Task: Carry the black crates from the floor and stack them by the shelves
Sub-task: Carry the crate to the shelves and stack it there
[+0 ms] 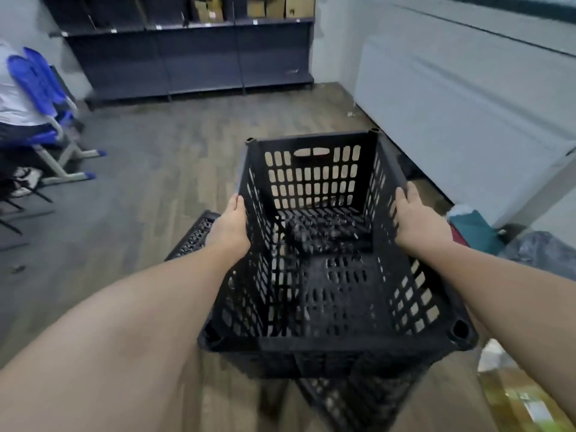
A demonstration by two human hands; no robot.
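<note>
I hold an empty black slotted crate point(314, 179) in front of me, above the wooden floor. My left hand point(229, 227) grips its left wall near the rim. My right hand point(417, 219) grips the right wall. Another black crate point(194, 236) lies on the floor under my left wrist, mostly hidden. A further black crate point(352, 400) shows below the held one. The dark shelves point(193, 57) stand against the far wall.
Cardboard boxes point(274, 6) sit on the upper shelf. A person sits on a blue chair point(40, 85) at the left. A long white cabinet point(461, 113) lines the right wall. Bags and packages point(477, 226) lie on the floor at the right.
</note>
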